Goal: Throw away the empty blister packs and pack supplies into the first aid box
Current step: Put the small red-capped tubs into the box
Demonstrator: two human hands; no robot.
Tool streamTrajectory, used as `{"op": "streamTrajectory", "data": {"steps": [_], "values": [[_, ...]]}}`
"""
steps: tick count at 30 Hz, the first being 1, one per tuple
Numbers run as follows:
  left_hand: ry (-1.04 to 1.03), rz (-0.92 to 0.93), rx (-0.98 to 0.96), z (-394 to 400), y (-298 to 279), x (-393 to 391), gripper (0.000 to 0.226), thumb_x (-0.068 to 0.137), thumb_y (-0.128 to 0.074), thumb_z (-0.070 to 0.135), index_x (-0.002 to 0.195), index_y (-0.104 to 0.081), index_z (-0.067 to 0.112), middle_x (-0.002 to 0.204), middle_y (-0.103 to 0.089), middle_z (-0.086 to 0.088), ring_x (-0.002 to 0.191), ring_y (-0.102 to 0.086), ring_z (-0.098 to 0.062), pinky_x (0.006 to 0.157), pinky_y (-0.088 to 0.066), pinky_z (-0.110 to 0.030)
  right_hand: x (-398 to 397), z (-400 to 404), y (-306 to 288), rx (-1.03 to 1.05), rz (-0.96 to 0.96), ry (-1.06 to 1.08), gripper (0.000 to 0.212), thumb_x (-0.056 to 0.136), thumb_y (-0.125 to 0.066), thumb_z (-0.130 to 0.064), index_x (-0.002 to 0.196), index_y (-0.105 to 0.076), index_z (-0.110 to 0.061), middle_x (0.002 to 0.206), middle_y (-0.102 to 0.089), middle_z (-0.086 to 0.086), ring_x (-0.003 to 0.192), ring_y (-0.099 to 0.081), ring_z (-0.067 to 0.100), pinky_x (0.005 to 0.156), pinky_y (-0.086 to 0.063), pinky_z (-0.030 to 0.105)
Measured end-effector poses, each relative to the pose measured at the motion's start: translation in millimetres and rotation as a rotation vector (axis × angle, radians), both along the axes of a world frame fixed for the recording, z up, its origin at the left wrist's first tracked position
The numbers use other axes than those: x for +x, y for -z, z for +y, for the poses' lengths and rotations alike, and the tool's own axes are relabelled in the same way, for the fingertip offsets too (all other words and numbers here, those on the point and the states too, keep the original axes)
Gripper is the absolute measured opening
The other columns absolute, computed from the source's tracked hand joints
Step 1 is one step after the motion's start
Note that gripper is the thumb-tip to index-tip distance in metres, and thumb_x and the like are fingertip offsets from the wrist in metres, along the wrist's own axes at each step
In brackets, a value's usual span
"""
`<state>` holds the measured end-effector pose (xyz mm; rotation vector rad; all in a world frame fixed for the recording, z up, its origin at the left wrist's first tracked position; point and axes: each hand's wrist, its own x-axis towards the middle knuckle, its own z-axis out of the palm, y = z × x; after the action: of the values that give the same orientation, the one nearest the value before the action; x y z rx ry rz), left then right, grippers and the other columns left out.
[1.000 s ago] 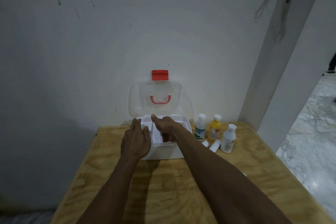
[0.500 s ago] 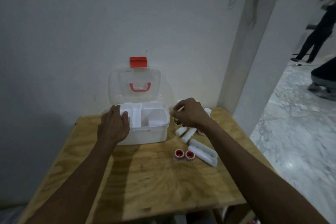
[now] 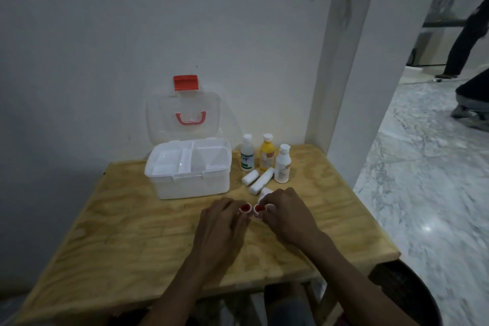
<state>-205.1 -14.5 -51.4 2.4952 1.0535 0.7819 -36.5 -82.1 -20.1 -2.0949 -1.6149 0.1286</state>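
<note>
The white first aid box (image 3: 189,185) stands open at the back of the wooden table (image 3: 132,233), its clear lid (image 3: 185,116) with a red handle leaning against the wall. In front of it two small white rolls with red cores stand side by side. My left hand (image 3: 221,227) has its fingers closed on the left tape roll (image 3: 245,208). My right hand (image 3: 287,213) holds the right tape roll (image 3: 258,209). No blister packs are visible.
Right of the box stand three bottles: a clear one (image 3: 247,152), a yellow one (image 3: 266,152) and a white one (image 3: 282,163). Two white bandage rolls (image 3: 260,178) lie before them. A wall pillar rises at the right; a person's legs (image 3: 460,42) show beyond it.
My left hand has left the box's rim and my right hand has left the bottles. Both came down to the two red-cored rolls in front and closed on them. The camera tilted down.
</note>
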Motion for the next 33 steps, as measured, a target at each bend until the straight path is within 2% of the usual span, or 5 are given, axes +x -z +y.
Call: {"op": "streamTrajectory", "data": {"steps": [6, 15, 21, 26, 33], "values": [[-0.027, 0.098, 0.052, 3, 6, 7, 0.029, 0.097, -0.048, 0.039, 0.122, -0.062, 0.037, 0.117, -0.062, 0.013, 0.106, -0.053, -0.008, 0.092, -0.044, -0.031, -5, -3, 7, 0.032, -0.163, -0.01, 0.024, 0.091, -0.06, -0.043, 0.11, -0.072, -0.033, 0.114, -0.067, -0.004, 0.1, -0.05, 0.021, 0.074, -0.039, 0.035], [-0.031, 0.136, 0.025, -1, 3, 0, 0.029, 0.097, -0.05, 0.036, 0.123, -0.063, 0.032, 0.124, -0.063, 0.009, 0.113, -0.054, -0.01, 0.098, -0.037, -0.029, -12, -2, 9, 0.033, -0.253, -0.041, 0.025, 0.091, -0.057, -0.043, 0.108, -0.071, -0.03, 0.11, -0.066, -0.004, 0.101, -0.048, 0.019, 0.073, -0.03, 0.033], [-0.013, 0.124, -0.007, -6, 0, -19, 0.03, 0.096, -0.051, 0.038, 0.123, -0.062, 0.032, 0.127, -0.062, 0.011, 0.117, -0.051, -0.008, 0.101, -0.036, -0.028, -17, 2, 12, -0.003, -0.248, -0.072, 0.023, 0.094, -0.053, -0.042, 0.103, -0.069, -0.028, 0.106, -0.068, -0.006, 0.1, -0.047, 0.016, 0.082, -0.039, 0.036], [-0.017, 0.024, -0.041, -5, -8, -44, 0.03, 0.094, -0.053, 0.04, 0.12, -0.065, 0.031, 0.123, -0.064, 0.011, 0.113, -0.054, -0.007, 0.101, -0.04, -0.029, -27, 6, 3, -0.04, -0.214, -0.084, 0.023, 0.093, -0.053, -0.043, 0.096, -0.069, -0.027, 0.104, -0.067, -0.005, 0.1, -0.047, 0.014, 0.082, -0.038, 0.033], [-0.189, -0.196, 0.161, 43, -55, -94, 0.017, 0.091, -0.064, 0.031, 0.103, -0.072, 0.024, 0.105, -0.072, 0.007, 0.099, -0.062, -0.008, 0.086, -0.052, -0.029, -53, 54, -52, 0.227, 0.059, -0.194, 0.018, 0.087, -0.066, -0.045, 0.087, -0.071, -0.028, 0.097, -0.071, -0.008, 0.094, -0.052, 0.013, 0.081, -0.044, 0.034]]}}
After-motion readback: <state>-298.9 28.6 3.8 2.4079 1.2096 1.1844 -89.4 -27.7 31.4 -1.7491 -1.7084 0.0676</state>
